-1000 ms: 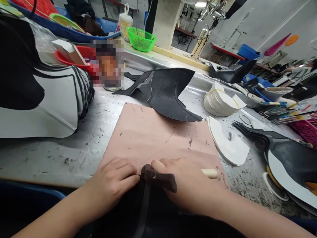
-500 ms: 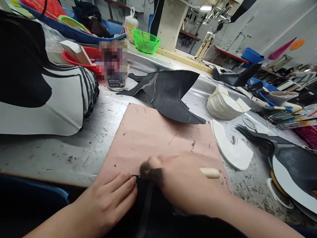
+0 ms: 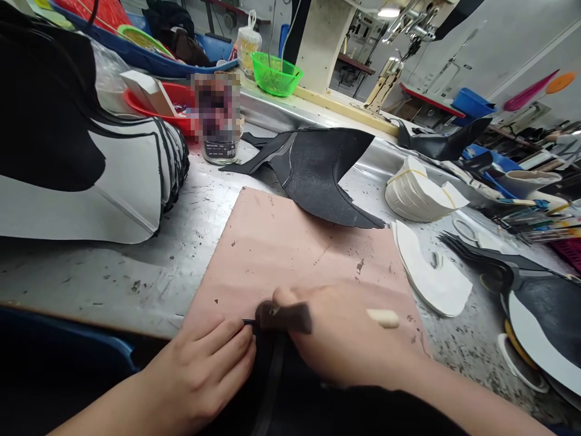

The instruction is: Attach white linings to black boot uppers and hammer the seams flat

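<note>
A: At the near edge of the pink board (image 3: 295,260), what's there?
B: Edge of a black piece (image 3: 267,360), left hand (image 3: 204,357) on it. Fingers together; can't tell if pinching. Right hand (image 3: 349,333) grips a hammer (image 3: 285,317), head just beside those fingertips.
A: Versus a second ago?
B: Left fingers lie flatter, side by side. Hammer head's blurred now, was sharp.
A: Farther out?
B: Stitched black cutout (image 3: 322,169) overlaps the board's far edge. Flat white pieces (image 3: 431,272) right, on the bench (image 3: 177,260).

Pale wall (image 3: 503,36) behind a scuffed metal workbench (image 3: 149,275)
</note>
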{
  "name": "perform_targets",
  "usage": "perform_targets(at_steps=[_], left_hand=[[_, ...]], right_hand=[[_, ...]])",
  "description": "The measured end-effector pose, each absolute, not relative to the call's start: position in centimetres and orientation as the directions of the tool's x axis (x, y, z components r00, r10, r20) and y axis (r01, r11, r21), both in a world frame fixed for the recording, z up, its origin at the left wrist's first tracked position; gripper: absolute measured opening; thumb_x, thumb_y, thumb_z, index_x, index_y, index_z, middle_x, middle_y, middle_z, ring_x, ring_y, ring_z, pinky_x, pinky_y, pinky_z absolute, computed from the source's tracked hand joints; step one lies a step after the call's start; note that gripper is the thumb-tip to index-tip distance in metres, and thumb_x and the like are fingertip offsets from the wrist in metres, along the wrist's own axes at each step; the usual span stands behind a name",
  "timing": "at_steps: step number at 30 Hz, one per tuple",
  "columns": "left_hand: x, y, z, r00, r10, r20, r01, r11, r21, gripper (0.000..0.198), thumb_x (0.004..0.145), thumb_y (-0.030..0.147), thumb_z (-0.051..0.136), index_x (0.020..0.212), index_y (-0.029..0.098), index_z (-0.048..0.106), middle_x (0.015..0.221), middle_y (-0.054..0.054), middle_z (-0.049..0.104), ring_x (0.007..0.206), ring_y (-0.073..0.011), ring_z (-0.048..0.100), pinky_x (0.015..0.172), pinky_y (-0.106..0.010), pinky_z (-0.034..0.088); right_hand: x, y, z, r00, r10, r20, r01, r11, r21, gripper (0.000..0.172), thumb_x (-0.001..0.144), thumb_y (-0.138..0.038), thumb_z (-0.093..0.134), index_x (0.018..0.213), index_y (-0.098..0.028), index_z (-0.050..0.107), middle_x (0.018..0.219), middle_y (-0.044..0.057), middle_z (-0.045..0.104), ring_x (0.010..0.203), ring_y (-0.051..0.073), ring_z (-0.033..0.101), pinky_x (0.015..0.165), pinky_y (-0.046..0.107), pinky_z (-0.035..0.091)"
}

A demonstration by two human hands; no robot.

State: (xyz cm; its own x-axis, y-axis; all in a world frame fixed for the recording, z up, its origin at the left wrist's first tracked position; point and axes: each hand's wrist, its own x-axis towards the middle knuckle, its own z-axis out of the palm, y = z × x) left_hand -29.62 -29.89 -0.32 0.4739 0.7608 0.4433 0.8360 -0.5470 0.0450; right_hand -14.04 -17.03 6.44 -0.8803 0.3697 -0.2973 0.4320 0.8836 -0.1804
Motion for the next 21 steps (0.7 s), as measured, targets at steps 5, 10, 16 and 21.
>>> perform_targets(at_steps=[5, 10, 16, 21], left_hand=[[-29.5, -30.5, -0.7, 0.464, 0.776, 0.427, 0.853, -0.522, 0.021, 0.033, 0.087, 0.003, 0.033, 0.098, 0.012, 0.062, 0.082, -0.005, 0.066, 0.079, -0.0199, 0.059, 0.074, -0.034, 0.044], [-28.4, -31.6, -0.6, 0.402, 0.799, 0.447, 0.901, -0.431, -0.040, 0.036, 0.084, 0.001, 0.031, 0.096, 0.012, 0.064, 0.089, -0.007, 0.068, 0.085, -0.0211, 0.059, 0.079, -0.035, 0.043], [-27.5, -32.4, -0.7, 0.356, 0.828, 0.433, 0.926, -0.375, -0.045, 0.039, 0.082, 0.001, 0.030, 0.094, 0.014, 0.064, 0.093, -0.008, 0.068, 0.088, -0.0213, 0.060, 0.079, -0.035, 0.043], [-27.6, -32.9, -1.2, 0.302, 0.850, 0.432, 0.940, -0.340, 0.013, 0.037, 0.083, 0.005, 0.029, 0.097, 0.015, 0.063, 0.096, -0.007, 0.068, 0.090, -0.0223, 0.058, 0.081, -0.037, 0.040]], right_hand=[[-14.3, -17.0, 6.2, -0.867, 0.389, -0.312, 0.458, 0.870, -0.185, 0.015, 0.076, -0.009, 0.048, 0.085, -0.021, 0.052, 0.073, 0.001, 0.064, 0.055, 0.016, 0.055, 0.046, 0.026, 0.020], [-14.4, -17.4, 6.4, -0.898, 0.284, -0.336, 0.370, 0.901, -0.226, 0.014, 0.075, -0.009, 0.051, 0.085, -0.020, 0.051, 0.072, 0.001, 0.063, 0.057, 0.016, 0.056, 0.046, 0.026, 0.022], [-15.2, -17.8, 5.9, -0.891, 0.345, -0.297, 0.418, 0.877, -0.236, 0.016, 0.079, -0.009, 0.046, 0.089, -0.019, 0.052, 0.072, 0.001, 0.061, 0.055, 0.015, 0.053, 0.047, 0.026, 0.025], [-13.4, -17.6, 5.9, -0.897, 0.378, -0.230, 0.429, 0.871, -0.239, 0.012, 0.080, -0.012, 0.048, 0.087, -0.020, 0.052, 0.076, 0.000, 0.063, 0.058, 0.015, 0.055, 0.048, 0.024, 0.026]])
